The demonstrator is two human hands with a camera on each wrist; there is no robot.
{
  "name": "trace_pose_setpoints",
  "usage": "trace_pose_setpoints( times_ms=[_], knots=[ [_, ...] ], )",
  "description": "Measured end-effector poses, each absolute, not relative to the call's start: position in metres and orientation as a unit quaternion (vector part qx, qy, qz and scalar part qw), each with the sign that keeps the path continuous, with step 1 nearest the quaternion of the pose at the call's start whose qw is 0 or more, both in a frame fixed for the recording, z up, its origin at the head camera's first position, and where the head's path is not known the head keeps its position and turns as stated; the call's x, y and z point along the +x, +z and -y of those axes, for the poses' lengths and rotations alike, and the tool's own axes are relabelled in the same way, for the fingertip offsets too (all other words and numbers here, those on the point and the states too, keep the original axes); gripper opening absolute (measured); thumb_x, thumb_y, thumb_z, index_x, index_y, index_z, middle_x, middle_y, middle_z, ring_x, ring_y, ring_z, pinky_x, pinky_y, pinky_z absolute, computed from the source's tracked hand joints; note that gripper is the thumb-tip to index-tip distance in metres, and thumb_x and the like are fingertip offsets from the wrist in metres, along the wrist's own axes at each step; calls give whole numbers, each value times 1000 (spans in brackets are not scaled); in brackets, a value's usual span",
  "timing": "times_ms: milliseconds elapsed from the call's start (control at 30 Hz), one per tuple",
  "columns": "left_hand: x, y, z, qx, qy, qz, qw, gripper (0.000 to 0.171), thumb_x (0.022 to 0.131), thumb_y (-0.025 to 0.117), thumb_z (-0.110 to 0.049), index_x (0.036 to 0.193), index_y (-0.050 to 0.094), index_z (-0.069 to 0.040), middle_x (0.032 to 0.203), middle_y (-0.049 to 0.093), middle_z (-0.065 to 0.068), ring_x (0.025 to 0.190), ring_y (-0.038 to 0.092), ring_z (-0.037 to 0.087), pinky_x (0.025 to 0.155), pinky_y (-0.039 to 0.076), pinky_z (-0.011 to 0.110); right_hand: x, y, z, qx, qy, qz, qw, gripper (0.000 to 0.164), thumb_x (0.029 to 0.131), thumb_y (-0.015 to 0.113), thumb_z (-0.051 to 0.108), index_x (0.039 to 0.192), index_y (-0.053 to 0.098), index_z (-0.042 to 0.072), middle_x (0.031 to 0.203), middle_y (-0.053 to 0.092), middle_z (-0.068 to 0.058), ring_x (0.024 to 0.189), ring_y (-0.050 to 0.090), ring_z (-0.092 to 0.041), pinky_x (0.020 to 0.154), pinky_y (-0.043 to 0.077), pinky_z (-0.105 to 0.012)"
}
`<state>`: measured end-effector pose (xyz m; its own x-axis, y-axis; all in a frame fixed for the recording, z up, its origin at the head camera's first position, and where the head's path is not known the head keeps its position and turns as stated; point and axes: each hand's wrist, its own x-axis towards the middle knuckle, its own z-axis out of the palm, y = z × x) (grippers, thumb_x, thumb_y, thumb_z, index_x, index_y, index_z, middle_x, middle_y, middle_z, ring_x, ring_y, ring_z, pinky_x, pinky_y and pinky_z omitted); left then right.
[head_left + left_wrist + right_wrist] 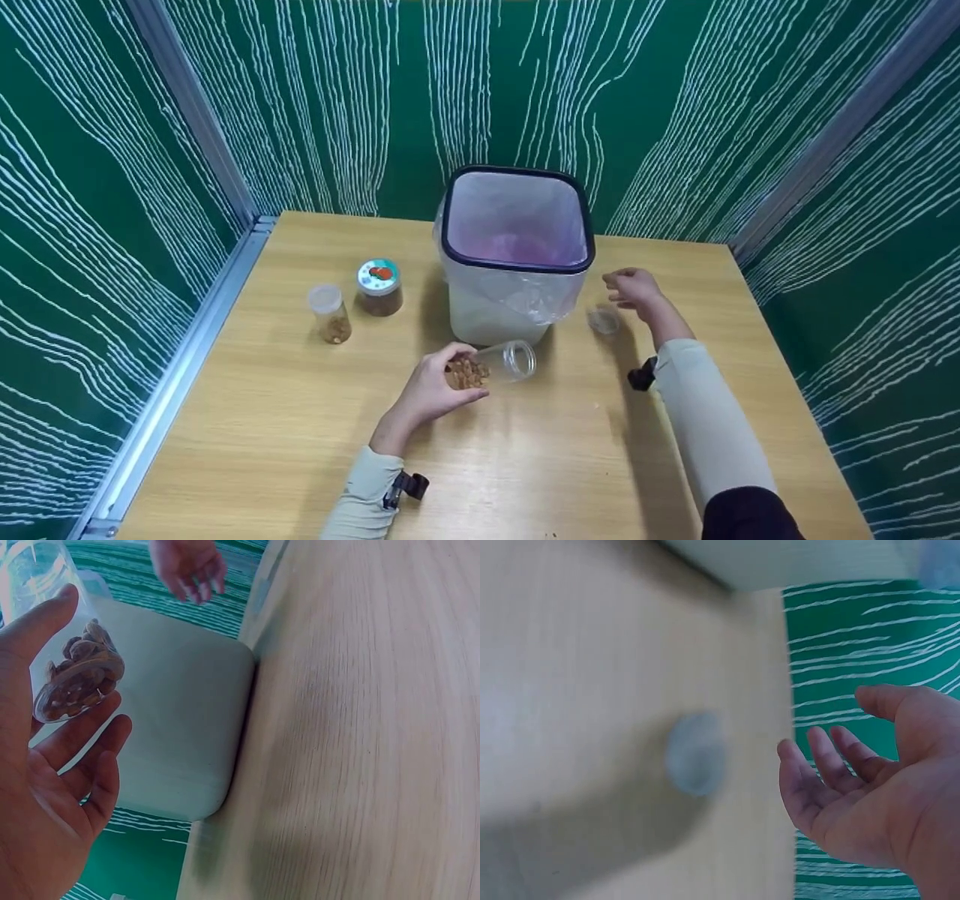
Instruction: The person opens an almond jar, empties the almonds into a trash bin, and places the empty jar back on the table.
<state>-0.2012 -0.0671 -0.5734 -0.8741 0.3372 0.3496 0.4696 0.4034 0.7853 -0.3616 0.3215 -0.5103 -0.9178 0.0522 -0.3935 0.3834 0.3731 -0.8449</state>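
The jar [499,360] was held up just in front of the bin [487,331], off the table [570,465]. It was tipped almost onto its side. Its long way ran across the front of the bin, and its mouth pointed to the bin's right. The mouth was round and had no top on it. Brown bits [466,373] sat in a heap at the bottom end.

The left hand [431,386] was in front of the bin too, with thumb and fingers curved round the bottom end of the jar. The right hand [634,289] was to the right of the bin. Its fingers were spread a little and softly bent, and it had hold of nothing. Near it, also right of the bin, was a round, clear lid [603,320], blurry in the right wrist view.

The jar was see-through, smooth and shaped like a tube. The bin was pale and smooth with round corners, a black rim [517,266] and a thin, crinkly bag [546,301]. Left of the bin stood a short, fat tub [380,302] with a bright top, and a thinner pot [331,319] with a whitish cap. The table was wood with fine streaks. Behind the bin, the green wall [409,112] had wavy white lines.
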Motion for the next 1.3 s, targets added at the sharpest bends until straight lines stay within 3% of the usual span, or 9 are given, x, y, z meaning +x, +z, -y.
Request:
trace_pose_setpoints(
  times_ms=[233, 433, 667, 833, 1167, 1300],
  knots=[
    [-198, -573, 67, -236, -494, 835, 55, 61, 69, 84, -50, 117, 59, -23, 110, 66, 1, 96, 60, 13, 82, 51, 33, -363, -484, -312, 103, -553, -813, 150, 56, 101, 49, 28, 144, 34, -4, 140, 45, -23, 111, 54, -30, 94, 46, -38],
    [-197, -573, 66, -239, -501, 830, 56, 60, 69, 84, -50, 117, 59, -23, 109, 66, 3, 96, 60, 13, 82, 51, 33, -361, -461, -299, 83, -572, -803, 144, 57, 103, 46, 30, 147, 30, -2, 142, 43, -24, 119, 52, -34, 99, 44, -42],
    [-196, -574, 64, -251, -501, 825, 71, 60, 69, 87, -42, 116, 62, -16, 108, 68, 2, 91, 60, 13, 79, 52, 41, -356, -437, -290, 58, -604, -785, 122, 65, 102, 44, 43, 150, 27, 2, 142, 45, -23, 121, 51, -39, 99, 44, -44],
    [-196, -574, 65, -249, -500, 826, 73, 60, 68, 88, -41, 116, 62, -17, 108, 67, 0, 91, 60, 12, 79, 51, 34, -354, -421, -283, 37, -622, -774, 112, 72, 99, 43, 51, 152, 23, 6, 144, 44, -22, 117, 56, -36, 97, 46, -44],
    [-194, -572, 66, -243, -494, 832, 66, 62, 69, 84, -50, 117, 62, -17, 108, 64, -10, 93, 60, 12, 80, 51, 32, -345, -399, -269, 7, -629, -770, 106, 71, 96, 55, 46, 152, 26, 11, 145, 39, -18, 97, 67, -32, 81, 55, -38],
    [-192, -573, 65, -238, -496, 833, 60, 63, 69, 84, -50, 117, 61, -17, 109, 65, -6, 94, 60, 13, 80, 51, 32, -338, -394, -265, -2, -623, -774, 113, 74, 96, 59, 41, 153, 22, 13, 148, 34, -15, 94, 68, -31, 78, 56, -37]
  ],
)
